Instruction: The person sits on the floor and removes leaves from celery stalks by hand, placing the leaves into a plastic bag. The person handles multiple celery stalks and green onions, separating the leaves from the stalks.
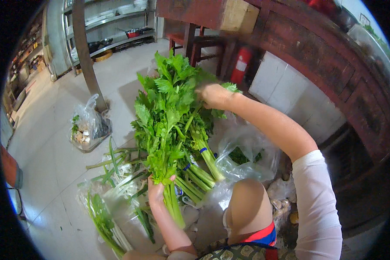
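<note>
My left hand (157,190) is closed around the stalks of a leafy celery bunch (165,139), low down near where the leaves begin. The bunch slants away from me, leaves at the far end. Farther out, my right hand (211,96) reaches into the leaves on the right side; blur and foliage hide its fingertips, so I cannot tell what they hold. Under and beside the bunch lie more celery stalks (208,159) tied with blue bands. Scallions and trimmed greens (126,182) are spread on the floor to the left of my left hand.
A clear plastic bag (243,162) with greens lies right of the celery. A knotted bag of scraps (89,130) sits by a post (87,55) on the tiled floor (48,201). A red fire extinguisher (241,65) stands beneath the wooden counter (312,48). Metal shelving (110,26) holds dishes.
</note>
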`<state>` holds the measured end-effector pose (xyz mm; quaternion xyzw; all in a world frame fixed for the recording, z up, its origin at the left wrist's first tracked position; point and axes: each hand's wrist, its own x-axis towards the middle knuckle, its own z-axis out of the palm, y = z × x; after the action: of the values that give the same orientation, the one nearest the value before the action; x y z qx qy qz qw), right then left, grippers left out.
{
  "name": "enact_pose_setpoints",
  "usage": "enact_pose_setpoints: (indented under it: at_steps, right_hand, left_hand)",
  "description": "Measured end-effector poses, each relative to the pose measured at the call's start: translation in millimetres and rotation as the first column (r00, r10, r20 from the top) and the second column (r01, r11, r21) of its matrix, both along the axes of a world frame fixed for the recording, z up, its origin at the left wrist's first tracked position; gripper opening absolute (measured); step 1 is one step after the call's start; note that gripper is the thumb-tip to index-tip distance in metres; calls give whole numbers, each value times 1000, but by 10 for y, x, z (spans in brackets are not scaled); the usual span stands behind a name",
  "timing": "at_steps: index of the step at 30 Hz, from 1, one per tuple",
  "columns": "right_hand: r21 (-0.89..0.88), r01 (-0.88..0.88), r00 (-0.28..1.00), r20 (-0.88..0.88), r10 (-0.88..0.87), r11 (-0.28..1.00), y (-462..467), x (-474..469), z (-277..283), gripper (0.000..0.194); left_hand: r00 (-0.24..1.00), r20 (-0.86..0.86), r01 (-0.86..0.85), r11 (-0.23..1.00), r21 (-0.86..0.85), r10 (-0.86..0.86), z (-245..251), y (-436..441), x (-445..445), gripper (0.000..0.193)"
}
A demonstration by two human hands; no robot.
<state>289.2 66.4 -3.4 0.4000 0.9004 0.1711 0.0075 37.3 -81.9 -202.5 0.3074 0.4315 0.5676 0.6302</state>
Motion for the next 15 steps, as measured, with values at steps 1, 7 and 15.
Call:
enact_pose_setpoints:
  at_steps: [1, 7, 15]
  right_hand:
    - [73, -18, 995, 99, 10, 997, -13, -14, -21, 15]
    - [137, -3, 940, 337, -44, 991, -166, -307, 53, 6]
    - [190, 81, 966, 226, -124, 978, -232, -282, -10, 11]
  left_hand:
    - [1000, 15, 25, 1000, -11, -25, -3, 7, 7, 68]
    - [999, -21, 36, 998, -47, -37, -135, 32, 5, 48]
    - [998, 47, 47, 999, -22, -46, -50, 21, 67, 73]
